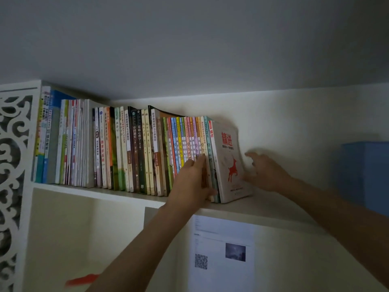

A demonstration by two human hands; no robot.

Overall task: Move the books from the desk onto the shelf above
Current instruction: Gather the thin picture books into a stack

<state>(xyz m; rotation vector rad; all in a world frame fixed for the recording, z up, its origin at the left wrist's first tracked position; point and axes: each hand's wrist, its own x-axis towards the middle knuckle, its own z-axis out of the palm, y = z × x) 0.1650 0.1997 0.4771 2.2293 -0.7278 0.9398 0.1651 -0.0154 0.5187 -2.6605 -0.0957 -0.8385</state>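
The books (130, 148) have paper covers, most spines with a slight sheen; the rightmost grey book (230, 163) has a smooth matt cover printed in red. The shelf (259, 204) is smooth, matt white board. The carved side panel (14, 165) is matt white fretwork. A printed paper sheet (221, 253) looks flat and matt. The blue box (366, 175) appears matt.

End book with grey cover (230, 163): red deer, red letters
Carved side panel (12, 165): white swirls
Square box (366, 175): blue
Shelf board (252, 209): white
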